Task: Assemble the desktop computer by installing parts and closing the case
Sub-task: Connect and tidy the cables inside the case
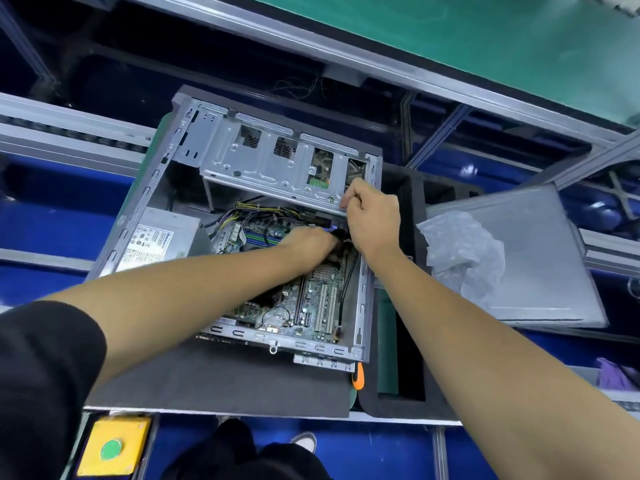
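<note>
A: Two arms out, yours, both reaching into the open computer case point(145, 216). Nearest first?

B: Nearest you, a yellow box with a green button point(112, 449) at the bench edge, bottom left. Past it a grey foam mat point(214, 379) with the case lying on its side on top. An orange-handled tool point(358, 375) pokes out just beside the case's near right corner.

A: Inside the case?

B: The motherboard point(304, 306) lies flat on the case floor, white slots toward you. The power supply point(156, 242) sits at the left, label up.

A: Your left hand?

B: Your left hand point(308, 242) is down over the motherboard's far part, fingers curled on something small and dark. You can't tell what; it's blurred. So that grip is closed on an unclear part.

A: Right?

B: Your right hand point(372, 216) is just beyond and right of it, fingers curled, pinching at the lower right edge of the metal drive cage point(263, 161). A black cable with a blue connector point(332, 230) runs between the two hands.

A: Further out?

B: Yellow and black wires point(256, 207) run under the cage. Right of the case, black foam tray point(408, 341), then the grey side panel point(540, 271) lying flat, off the case, crumpled plastic wrap point(464, 254) on it. Farthest, a green mat point(485, 36) on the upper shelf.
</note>
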Demonstrator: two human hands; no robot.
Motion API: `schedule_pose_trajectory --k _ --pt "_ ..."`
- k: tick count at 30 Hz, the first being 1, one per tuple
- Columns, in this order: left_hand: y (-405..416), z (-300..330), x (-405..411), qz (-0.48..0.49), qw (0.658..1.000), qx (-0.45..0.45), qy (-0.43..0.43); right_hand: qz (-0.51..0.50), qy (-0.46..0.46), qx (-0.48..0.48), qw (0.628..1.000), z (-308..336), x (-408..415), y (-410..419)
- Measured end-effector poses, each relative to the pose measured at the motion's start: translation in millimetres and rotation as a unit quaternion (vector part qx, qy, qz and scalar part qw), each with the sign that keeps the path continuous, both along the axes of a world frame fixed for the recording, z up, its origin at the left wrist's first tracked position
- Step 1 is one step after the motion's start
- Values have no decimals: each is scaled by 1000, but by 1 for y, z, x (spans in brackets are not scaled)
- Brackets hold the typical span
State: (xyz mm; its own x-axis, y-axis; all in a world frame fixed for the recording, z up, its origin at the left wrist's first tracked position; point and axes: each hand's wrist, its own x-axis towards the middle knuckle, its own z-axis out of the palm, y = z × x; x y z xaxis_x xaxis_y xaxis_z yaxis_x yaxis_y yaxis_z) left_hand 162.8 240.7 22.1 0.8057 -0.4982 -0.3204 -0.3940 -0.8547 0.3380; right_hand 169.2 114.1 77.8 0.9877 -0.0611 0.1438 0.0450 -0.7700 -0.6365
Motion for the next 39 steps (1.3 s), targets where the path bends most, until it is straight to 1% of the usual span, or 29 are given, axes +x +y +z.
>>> schedule_pose_trajectory --k 5,7,9,12,15,18,20,22,25,27,30,33,36,39 --pt "-8 -6 -1 64 995 -63 32 22 -28 -30 999 -1 1 2" --pt "-12 -12 -3 96 986 -106 89 34 -46 -52 997 0 0 3" --pt "-14 -16 -7 118 980 -123 106 40 -55 -52 996 -1 1 2" --pt "-16 -25 -10 130 974 -151 107 44 -61 -42 996 -6 1 -1" --pt "-17 -33 -7 119 967 -186 127 55 -37 -63 996 -3 11 -1" --pt "-19 -37 -6 135 969 -179 102 80 -14 -120 989 10 50 1" --pt "-19 -37 -4 154 967 -184 84 123 22 -148 981 17 75 6" --pt "-19 -37 -2 166 970 -169 55 136 51 -145 979 16 86 9" --pt "-22 -36 0 159 982 -105 -10 112 41 -135 984 6 88 9" --pt "-25 -37 -1 144 986 -75 -36 110 39 -120 986 3 87 8" --pt "-26 -40 -2 129 987 -67 -66 120 34 -139 982 2 86 9" --pt "-26 -43 -1 130 987 -73 -67 123 18 -151 981 0 87 8" --pt "-25 -43 1 144 983 -102 -47 131 7 -149 980 0 88 7" --pt "-29 -44 -5 208 966 -154 -25 133 -1 -142 981 1 86 8"
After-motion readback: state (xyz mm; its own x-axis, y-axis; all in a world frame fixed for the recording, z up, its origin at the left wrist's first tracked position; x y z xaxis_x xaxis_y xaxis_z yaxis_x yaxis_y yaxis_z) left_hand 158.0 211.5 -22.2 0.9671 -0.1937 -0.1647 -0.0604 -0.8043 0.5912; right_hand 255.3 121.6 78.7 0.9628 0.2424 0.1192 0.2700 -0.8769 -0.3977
